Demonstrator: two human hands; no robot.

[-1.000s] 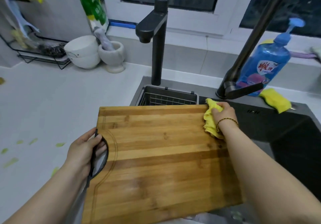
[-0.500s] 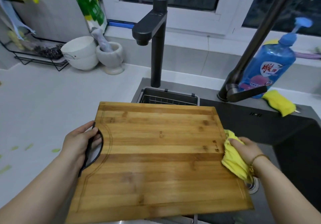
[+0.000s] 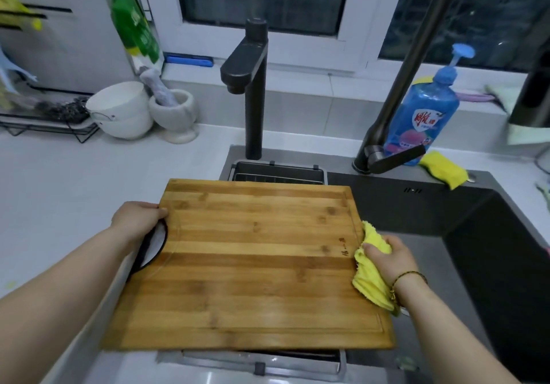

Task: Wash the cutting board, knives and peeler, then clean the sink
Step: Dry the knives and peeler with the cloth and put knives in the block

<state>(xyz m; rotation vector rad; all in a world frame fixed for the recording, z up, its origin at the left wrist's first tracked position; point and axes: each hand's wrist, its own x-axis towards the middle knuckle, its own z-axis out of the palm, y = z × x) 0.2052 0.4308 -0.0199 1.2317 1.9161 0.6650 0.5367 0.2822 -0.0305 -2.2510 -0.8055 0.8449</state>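
A large bamboo cutting board [image 3: 256,264] is held flat over the left part of the dark sink [image 3: 482,243]. My left hand [image 3: 135,221] grips the board's left edge at its black loop handle [image 3: 154,249]. A bunched yellow cloth [image 3: 372,267] is gripped in my right hand [image 3: 390,257] and pressed against the board's right edge. No knife or peeler shows.
A black square tap [image 3: 253,91] stands behind the board, and a tall curved tap [image 3: 395,94] further right. A blue soap bottle [image 3: 425,118] and yellow sponge [image 3: 443,170] sit on the sink's back rim. White bowls [image 3: 119,109], a mortar [image 3: 175,115] and a wire rack [image 3: 44,115] stand back left.
My right hand with the cloth slid from the board's far right corner down along its right edge toward me. The left hand kept its hold on the handle.
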